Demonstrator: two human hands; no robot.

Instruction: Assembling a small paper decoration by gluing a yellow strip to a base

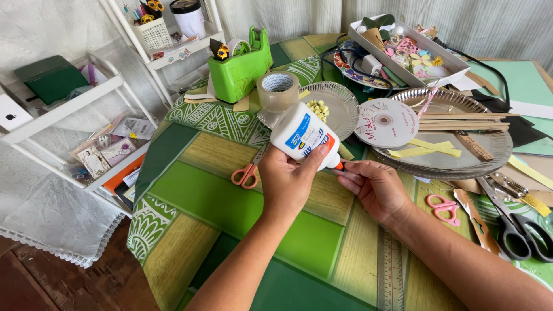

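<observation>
Both hands meet: my left hand wraps the white glue bottle; my right hand seemingly pinches its orange tip.

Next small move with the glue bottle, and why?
Probably a light squeeze by the left hand: the glue bottle is already tipped, its orange nozzle meeting the right hand's fingertips, which seem to pinch something too small to identify.

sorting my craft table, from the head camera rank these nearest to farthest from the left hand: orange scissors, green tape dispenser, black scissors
1. orange scissors: just left of the left hand, on the tablecloth.
2. green tape dispenser: up and left, at the table's far side.
3. black scissors: far right edge, beyond the right hand.
</observation>
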